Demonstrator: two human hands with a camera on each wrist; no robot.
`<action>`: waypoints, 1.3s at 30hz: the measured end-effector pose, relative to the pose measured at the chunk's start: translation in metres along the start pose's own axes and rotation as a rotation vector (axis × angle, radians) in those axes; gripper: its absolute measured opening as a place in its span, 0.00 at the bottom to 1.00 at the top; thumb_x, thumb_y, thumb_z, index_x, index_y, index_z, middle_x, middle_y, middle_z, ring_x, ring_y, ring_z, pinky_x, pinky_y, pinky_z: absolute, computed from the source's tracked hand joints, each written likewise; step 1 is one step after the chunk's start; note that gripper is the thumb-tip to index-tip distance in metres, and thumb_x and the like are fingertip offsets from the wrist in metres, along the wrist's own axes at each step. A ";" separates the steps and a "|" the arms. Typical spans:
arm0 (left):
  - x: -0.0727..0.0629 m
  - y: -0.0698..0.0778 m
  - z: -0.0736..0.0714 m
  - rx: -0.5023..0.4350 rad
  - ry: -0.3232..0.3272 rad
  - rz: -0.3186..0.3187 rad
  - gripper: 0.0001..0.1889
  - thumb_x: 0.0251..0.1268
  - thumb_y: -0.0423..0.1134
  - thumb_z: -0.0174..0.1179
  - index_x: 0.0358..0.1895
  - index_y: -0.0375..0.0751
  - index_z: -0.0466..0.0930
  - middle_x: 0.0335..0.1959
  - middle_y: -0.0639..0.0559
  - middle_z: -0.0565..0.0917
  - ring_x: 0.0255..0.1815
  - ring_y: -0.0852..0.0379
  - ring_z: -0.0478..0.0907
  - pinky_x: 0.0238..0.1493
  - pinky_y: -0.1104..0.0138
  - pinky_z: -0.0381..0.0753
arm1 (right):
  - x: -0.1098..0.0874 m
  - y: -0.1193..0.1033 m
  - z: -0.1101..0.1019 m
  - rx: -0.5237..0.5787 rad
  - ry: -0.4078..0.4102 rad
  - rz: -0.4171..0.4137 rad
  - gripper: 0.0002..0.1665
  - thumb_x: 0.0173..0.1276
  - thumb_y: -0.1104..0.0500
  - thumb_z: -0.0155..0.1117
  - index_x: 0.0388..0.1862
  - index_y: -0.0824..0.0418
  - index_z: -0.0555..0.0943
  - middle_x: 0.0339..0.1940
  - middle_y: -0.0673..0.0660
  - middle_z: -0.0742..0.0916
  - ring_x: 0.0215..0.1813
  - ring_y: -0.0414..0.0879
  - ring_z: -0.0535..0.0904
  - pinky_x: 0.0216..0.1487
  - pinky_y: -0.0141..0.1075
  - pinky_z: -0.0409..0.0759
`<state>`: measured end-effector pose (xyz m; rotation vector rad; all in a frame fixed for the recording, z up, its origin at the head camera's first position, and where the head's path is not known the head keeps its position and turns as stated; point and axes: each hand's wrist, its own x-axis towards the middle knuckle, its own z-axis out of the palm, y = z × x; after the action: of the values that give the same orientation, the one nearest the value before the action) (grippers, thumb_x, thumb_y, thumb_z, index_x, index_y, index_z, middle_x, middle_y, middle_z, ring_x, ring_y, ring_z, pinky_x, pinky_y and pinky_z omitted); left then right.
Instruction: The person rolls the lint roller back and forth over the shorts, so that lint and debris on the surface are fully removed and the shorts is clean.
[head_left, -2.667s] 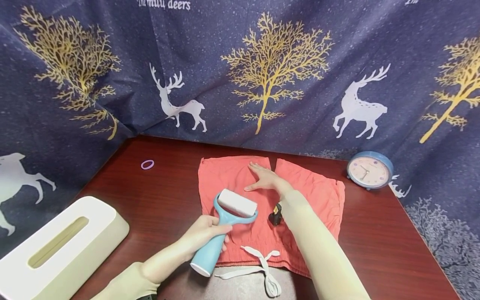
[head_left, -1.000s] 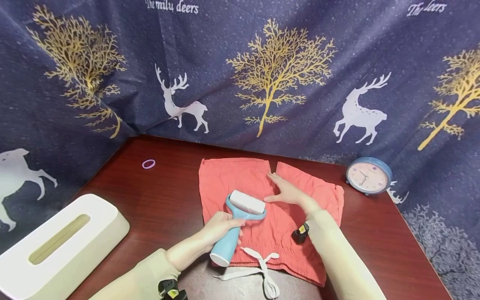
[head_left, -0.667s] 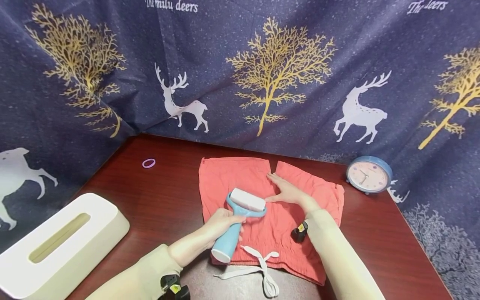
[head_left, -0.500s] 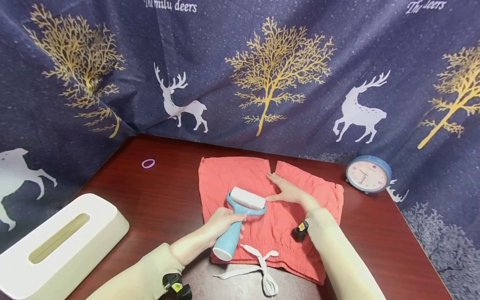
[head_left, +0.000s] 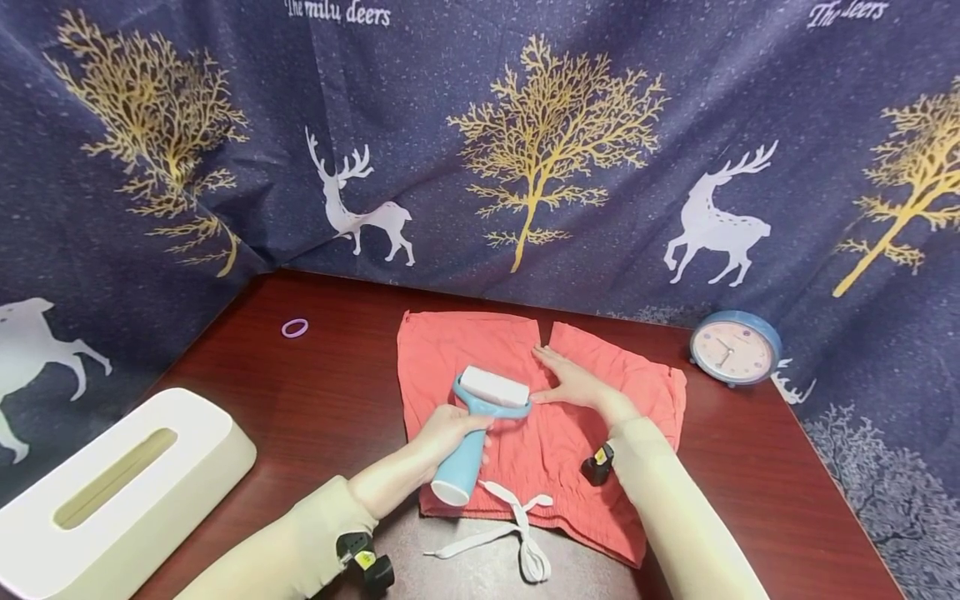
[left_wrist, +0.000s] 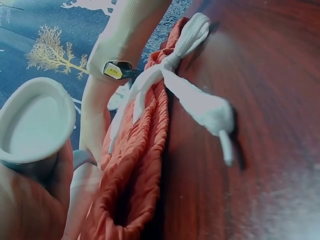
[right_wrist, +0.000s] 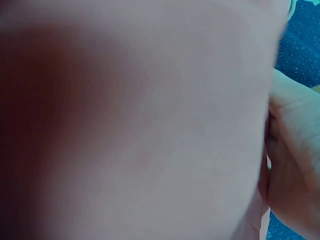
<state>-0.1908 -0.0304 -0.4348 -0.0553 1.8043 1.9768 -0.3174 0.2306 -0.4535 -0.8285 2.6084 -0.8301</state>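
My left hand (head_left: 444,432) grips the blue handle of a lint roller (head_left: 495,387), its thumb along the handle. The white roll lies over the middle of red shorts (head_left: 442,346) spread on the table. In the left wrist view the handle's white end (left_wrist: 37,122) faces the camera. My right hand (head_left: 573,385) rests on the shorts with fingers spread, just right of the roll and below the gap between the legs. The shorts' white drawstring (head_left: 522,525) is tied in a bow at the near waistband. Pale, blurred fabric or skin fills most of the right wrist view.
A cream tissue box (head_left: 213,454) with a slot stands at the left on the dark red table (head_left: 337,375). A purple ring (head_left: 284,332) lies at the back left. At the back right stands a blue clock (head_left: 731,352). Deer-patterned cloth (head_left: 442,142) hangs behind.
The lint roller in my left hand has shifted right, then slowly away from me over the shorts. My right hand slid right and toward me, then stayed put.
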 end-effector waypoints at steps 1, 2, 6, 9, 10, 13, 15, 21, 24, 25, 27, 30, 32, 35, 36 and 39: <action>0.001 0.000 0.000 0.004 0.008 -0.001 0.19 0.67 0.41 0.58 0.45 0.23 0.75 0.21 0.51 0.81 0.17 0.59 0.80 0.22 0.68 0.80 | 0.001 0.000 0.000 -0.003 -0.002 0.006 0.57 0.61 0.45 0.71 0.77 0.68 0.51 0.79 0.68 0.54 0.80 0.63 0.45 0.77 0.59 0.50; 0.003 0.000 0.000 0.007 0.015 -0.002 0.19 0.67 0.41 0.58 0.45 0.23 0.76 0.21 0.51 0.81 0.17 0.59 0.80 0.23 0.68 0.80 | 0.001 0.000 0.000 -0.005 -0.004 0.011 0.57 0.61 0.46 0.71 0.77 0.68 0.51 0.79 0.68 0.54 0.80 0.63 0.45 0.77 0.58 0.50; 0.008 0.000 0.000 0.011 0.025 -0.005 0.18 0.67 0.41 0.59 0.45 0.23 0.76 0.22 0.50 0.82 0.18 0.59 0.81 0.23 0.68 0.81 | 0.001 -0.002 0.000 -0.013 -0.005 0.015 0.58 0.61 0.45 0.71 0.77 0.68 0.51 0.79 0.69 0.55 0.80 0.63 0.46 0.76 0.58 0.52; 0.012 0.002 -0.001 0.005 0.034 -0.008 0.19 0.66 0.41 0.59 0.45 0.23 0.77 0.22 0.50 0.82 0.18 0.59 0.81 0.24 0.67 0.81 | 0.000 -0.003 -0.001 -0.009 -0.009 0.026 0.58 0.61 0.43 0.71 0.78 0.67 0.51 0.79 0.68 0.55 0.80 0.63 0.46 0.76 0.58 0.52; 0.013 0.003 -0.002 0.003 0.038 -0.008 0.19 0.66 0.41 0.59 0.45 0.23 0.77 0.22 0.50 0.82 0.18 0.59 0.81 0.24 0.67 0.81 | 0.000 -0.004 -0.001 -0.006 -0.010 0.030 0.58 0.61 0.43 0.71 0.78 0.67 0.51 0.79 0.68 0.55 0.80 0.63 0.46 0.77 0.58 0.52; 0.016 0.005 -0.002 -0.001 0.044 -0.005 0.19 0.66 0.41 0.58 0.46 0.22 0.77 0.22 0.50 0.82 0.18 0.59 0.81 0.24 0.67 0.81 | 0.000 -0.006 -0.002 0.004 -0.010 0.034 0.58 0.61 0.45 0.71 0.78 0.67 0.51 0.79 0.68 0.54 0.80 0.62 0.46 0.77 0.57 0.52; 0.019 0.006 -0.001 -0.004 0.042 0.001 0.19 0.66 0.40 0.58 0.47 0.22 0.76 0.22 0.49 0.82 0.19 0.59 0.81 0.24 0.68 0.81 | -0.001 -0.007 -0.002 0.006 -0.007 0.028 0.57 0.61 0.47 0.72 0.77 0.68 0.51 0.79 0.69 0.55 0.80 0.63 0.46 0.76 0.58 0.52; 0.029 0.010 0.000 -0.030 0.061 0.006 0.18 0.67 0.39 0.59 0.48 0.23 0.76 0.21 0.50 0.82 0.17 0.59 0.80 0.23 0.68 0.80 | 0.001 -0.006 -0.001 0.009 -0.017 0.040 0.58 0.61 0.47 0.72 0.78 0.68 0.50 0.79 0.68 0.54 0.80 0.63 0.46 0.77 0.58 0.52; 0.035 0.013 0.001 -0.054 0.073 0.008 0.16 0.67 0.38 0.58 0.45 0.24 0.77 0.20 0.50 0.81 0.16 0.58 0.80 0.23 0.68 0.80 | 0.002 -0.004 -0.001 0.016 -0.030 0.063 0.59 0.61 0.45 0.72 0.78 0.66 0.49 0.80 0.67 0.53 0.81 0.62 0.44 0.77 0.58 0.50; 0.037 0.013 0.002 -0.059 0.072 0.016 0.15 0.67 0.37 0.58 0.45 0.24 0.77 0.20 0.50 0.81 0.16 0.58 0.80 0.23 0.68 0.80 | 0.002 -0.004 -0.001 0.017 -0.032 0.069 0.59 0.61 0.45 0.72 0.79 0.66 0.49 0.80 0.66 0.53 0.81 0.62 0.44 0.77 0.58 0.50; 0.042 0.015 0.003 -0.073 0.072 0.021 0.14 0.67 0.36 0.58 0.45 0.24 0.76 0.19 0.50 0.81 0.16 0.58 0.80 0.23 0.68 0.81 | 0.002 -0.004 -0.001 0.016 -0.033 0.079 0.59 0.60 0.44 0.72 0.79 0.65 0.49 0.80 0.66 0.52 0.81 0.62 0.44 0.77 0.58 0.50; 0.048 0.018 0.004 -0.087 0.073 0.028 0.14 0.68 0.36 0.57 0.46 0.23 0.76 0.19 0.50 0.81 0.16 0.58 0.80 0.24 0.69 0.81 | 0.002 -0.005 -0.001 0.011 -0.029 0.077 0.59 0.60 0.46 0.72 0.78 0.66 0.49 0.80 0.67 0.53 0.81 0.62 0.44 0.77 0.58 0.50; 0.053 0.020 0.005 -0.096 0.079 0.028 0.14 0.68 0.35 0.57 0.46 0.24 0.75 0.19 0.50 0.81 0.16 0.58 0.79 0.24 0.69 0.81 | 0.001 -0.006 -0.001 0.007 -0.025 0.074 0.59 0.60 0.46 0.72 0.78 0.67 0.49 0.80 0.67 0.53 0.80 0.62 0.45 0.77 0.58 0.51; 0.061 0.023 0.007 -0.111 0.095 0.037 0.14 0.67 0.35 0.57 0.46 0.24 0.74 0.21 0.48 0.81 0.16 0.58 0.79 0.25 0.68 0.82 | 0.000 -0.008 -0.001 0.006 -0.020 0.075 0.59 0.60 0.47 0.72 0.78 0.68 0.49 0.80 0.68 0.53 0.80 0.63 0.46 0.77 0.58 0.51; 0.063 0.024 0.007 -0.107 0.102 0.042 0.13 0.67 0.35 0.57 0.46 0.24 0.75 0.21 0.48 0.81 0.16 0.58 0.79 0.25 0.68 0.82 | 0.000 -0.009 -0.001 0.007 -0.020 0.079 0.59 0.61 0.47 0.72 0.78 0.68 0.49 0.80 0.68 0.53 0.80 0.62 0.46 0.77 0.57 0.51; 0.071 0.027 0.008 -0.109 0.117 0.049 0.13 0.66 0.34 0.58 0.45 0.24 0.75 0.21 0.48 0.81 0.15 0.57 0.79 0.25 0.68 0.82 | 0.000 -0.010 -0.001 0.008 -0.013 0.093 0.59 0.61 0.48 0.72 0.78 0.68 0.48 0.80 0.68 0.53 0.80 0.63 0.45 0.77 0.57 0.51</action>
<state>-0.2616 -0.0020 -0.4318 -0.1655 1.7834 2.1460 -0.3138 0.2243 -0.4467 -0.7015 2.6084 -0.8063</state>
